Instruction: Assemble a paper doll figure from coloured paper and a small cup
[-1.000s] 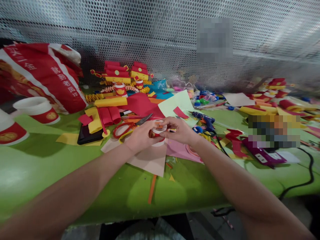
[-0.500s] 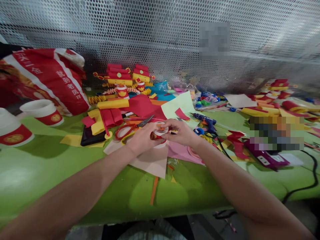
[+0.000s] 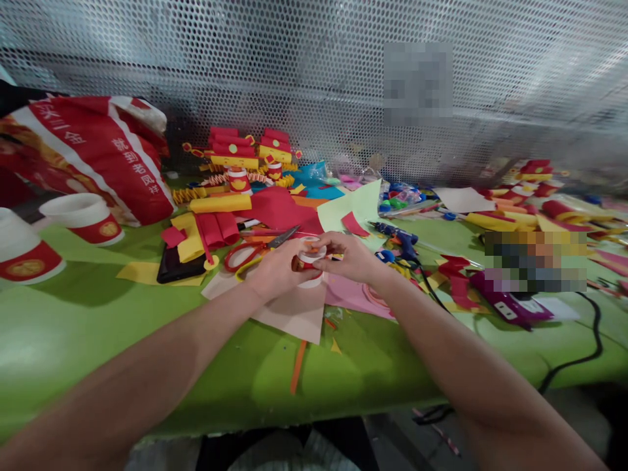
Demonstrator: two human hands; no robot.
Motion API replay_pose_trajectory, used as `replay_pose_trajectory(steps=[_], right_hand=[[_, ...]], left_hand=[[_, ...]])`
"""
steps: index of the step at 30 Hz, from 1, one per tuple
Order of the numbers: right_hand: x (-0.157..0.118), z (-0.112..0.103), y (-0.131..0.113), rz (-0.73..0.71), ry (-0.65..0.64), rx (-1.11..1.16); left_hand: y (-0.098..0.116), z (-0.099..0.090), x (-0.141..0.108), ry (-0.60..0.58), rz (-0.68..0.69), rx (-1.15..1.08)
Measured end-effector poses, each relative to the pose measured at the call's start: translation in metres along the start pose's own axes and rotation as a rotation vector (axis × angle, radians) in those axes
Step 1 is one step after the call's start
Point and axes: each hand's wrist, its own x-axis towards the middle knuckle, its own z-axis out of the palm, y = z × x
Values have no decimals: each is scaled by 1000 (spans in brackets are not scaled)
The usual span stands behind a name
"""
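Observation:
A small red-and-white paper cup [image 3: 310, 260] stands between my two hands over a pale pink sheet [image 3: 294, 317]. My left hand [image 3: 277, 269] wraps round the cup's left side. From the right, my right hand [image 3: 347, 256] has its thumb and fingers closed on the cup near its rim, where a bit of orange shows at the top. Just behind my left hand lie open scissors [image 3: 244, 256] with red handles and a yellow-handled tool [image 3: 246, 268]. An orange paper strip [image 3: 297, 367] lies on the green table nearer me.
Two larger paper cups [image 3: 87, 219] and a red bag [image 3: 105, 157] are at the left, beside a dark phone [image 3: 179, 266]. Right of my hands are a blue glue gun [image 3: 403, 242], a purple device [image 3: 510, 304] and a black cable [image 3: 583, 358]. Paper figures [image 3: 233, 149] stand behind.
The view has shifted slightly. The orange bit on top of the cup shows more clearly between my fingers; both hands keep their hold on the cup.

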Motion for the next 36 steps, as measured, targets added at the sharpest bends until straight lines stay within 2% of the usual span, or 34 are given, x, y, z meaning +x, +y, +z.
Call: replay_pose_trajectory(steps=[16,32,36], right_hand=[[-1,1,-2,15,16,12],[-3,-1,1,-17,-4,9],[-2,-2,0,-5,-12,-3]], left_hand=[[-2,0,0,6,-10,11],[-6,-2,0,-30,63,59],[-4,-2,-1,-26,33,44]])
